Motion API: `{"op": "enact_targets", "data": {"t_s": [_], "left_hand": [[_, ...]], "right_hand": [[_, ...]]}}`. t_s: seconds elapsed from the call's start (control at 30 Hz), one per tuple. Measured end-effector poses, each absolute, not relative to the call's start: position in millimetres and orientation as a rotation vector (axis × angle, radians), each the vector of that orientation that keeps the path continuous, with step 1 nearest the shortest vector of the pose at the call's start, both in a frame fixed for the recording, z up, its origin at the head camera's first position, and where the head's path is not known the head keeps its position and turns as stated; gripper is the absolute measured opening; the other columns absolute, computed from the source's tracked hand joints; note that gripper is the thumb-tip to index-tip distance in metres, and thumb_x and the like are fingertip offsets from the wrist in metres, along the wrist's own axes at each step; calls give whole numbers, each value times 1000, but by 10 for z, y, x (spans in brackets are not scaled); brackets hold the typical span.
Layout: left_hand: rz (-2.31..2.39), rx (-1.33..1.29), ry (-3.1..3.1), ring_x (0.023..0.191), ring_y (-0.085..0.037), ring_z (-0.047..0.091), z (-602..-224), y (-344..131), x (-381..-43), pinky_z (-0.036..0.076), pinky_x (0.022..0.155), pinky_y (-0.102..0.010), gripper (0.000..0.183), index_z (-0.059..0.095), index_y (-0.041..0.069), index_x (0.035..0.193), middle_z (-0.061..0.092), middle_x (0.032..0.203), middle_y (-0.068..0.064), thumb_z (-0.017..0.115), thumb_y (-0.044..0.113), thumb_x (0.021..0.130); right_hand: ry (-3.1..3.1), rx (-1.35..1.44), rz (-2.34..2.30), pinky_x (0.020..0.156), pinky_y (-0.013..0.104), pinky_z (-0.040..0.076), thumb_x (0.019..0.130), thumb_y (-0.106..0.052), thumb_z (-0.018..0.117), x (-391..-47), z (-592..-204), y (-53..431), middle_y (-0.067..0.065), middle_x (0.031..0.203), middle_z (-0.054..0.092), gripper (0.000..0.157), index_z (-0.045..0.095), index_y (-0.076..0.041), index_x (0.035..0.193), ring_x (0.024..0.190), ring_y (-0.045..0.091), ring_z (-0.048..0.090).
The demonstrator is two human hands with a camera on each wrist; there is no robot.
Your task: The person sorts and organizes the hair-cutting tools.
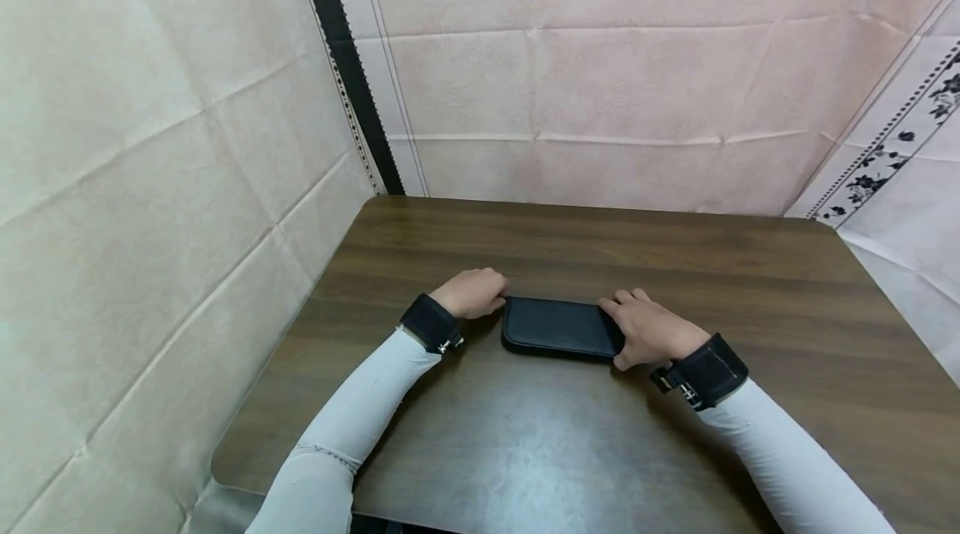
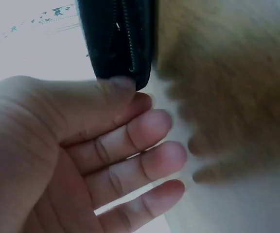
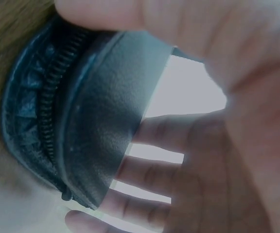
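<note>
A black zip-around wallet [image 1: 562, 327] lies flat on the wooden table, its long side running left to right. At its left end, my left hand [image 1: 472, 292] pinches the wallet's corner between thumb and forefinger; what exactly lies between the tips is hidden. In the left wrist view the zipper [image 2: 128, 39] runs along the wallet's edge down to the thumb, and the other fingers are loosely bent. My right hand [image 1: 651, 330] grips the right end, thumb on the near side and fingers on the far side. Zipper teeth [image 3: 47, 107] show along that end in the right wrist view.
The brown wooden table [image 1: 480, 234] has rounded corners. Pale cloth hangs [image 1: 637, 84] stand behind it and on the left [image 1: 150, 226]. Both wrists wear black straps [image 1: 430, 322] over white sleeves.
</note>
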State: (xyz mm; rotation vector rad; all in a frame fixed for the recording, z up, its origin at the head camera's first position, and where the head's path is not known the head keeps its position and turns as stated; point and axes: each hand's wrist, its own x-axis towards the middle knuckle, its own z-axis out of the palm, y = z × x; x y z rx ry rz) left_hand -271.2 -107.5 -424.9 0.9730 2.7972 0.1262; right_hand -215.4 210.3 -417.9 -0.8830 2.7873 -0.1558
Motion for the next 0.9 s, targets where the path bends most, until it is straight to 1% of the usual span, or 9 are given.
{"op": "enact_targets", "data": {"t_s": [0.07,0.13,0.3,0.4,0.57,0.7,0.9], "left_hand": [[140,975,2808,59,-10,34,-4263,-1079,-2722,27,56,-27,38,47,18,70,34,68,5,63,17,105],[151,980,2815,57,-10,32,-4279,-1084,-2732,26,56,-26,41,44,19,68,32,66,6,62,16,104],[222,964,2821,55,-9,33,-4300,-1087,-2750,26,54,-26,42,47,18,65,33,64,6,63,16,104],[274,934,2824,54,-9,36,-4296,-1087,-2753,30,53,-25,39,53,18,65,37,62,7,65,16,102],[272,908,2838,56,-9,46,-4267,-1082,-2741,39,56,-25,31,68,17,69,52,64,7,66,16,100],[226,918,2844,58,-10,48,-4245,-1067,-2727,41,57,-26,30,69,18,68,55,66,7,66,15,98],[208,927,2848,58,-11,47,-4237,-1059,-2716,40,57,-27,30,69,19,67,56,66,7,67,13,97]], "right_hand": [[2785,-883,-154,99,53,50,73,-29,90,-2155,-4178,2102,25,143,52,96,46,3,152,127,45,48],[2785,-888,-155,99,53,50,73,-29,90,-2152,-4174,2102,25,142,52,96,46,4,152,127,45,48],[2788,-903,-162,99,53,50,73,-29,90,-2145,-4164,2104,26,142,53,95,47,4,151,127,46,48],[2787,-897,-164,99,53,50,74,-29,89,-2148,-4165,2110,26,143,52,95,46,4,152,127,45,48],[2789,-896,-159,98,52,50,73,-29,89,-2155,-4164,2113,25,141,53,95,47,3,152,125,43,48],[2788,-899,-160,98,52,51,73,-29,90,-2159,-4163,2115,24,140,53,95,47,3,151,124,43,48],[2782,-907,-171,97,53,51,73,-28,90,-2152,-4155,2107,26,141,52,94,47,4,151,125,44,48]]}}
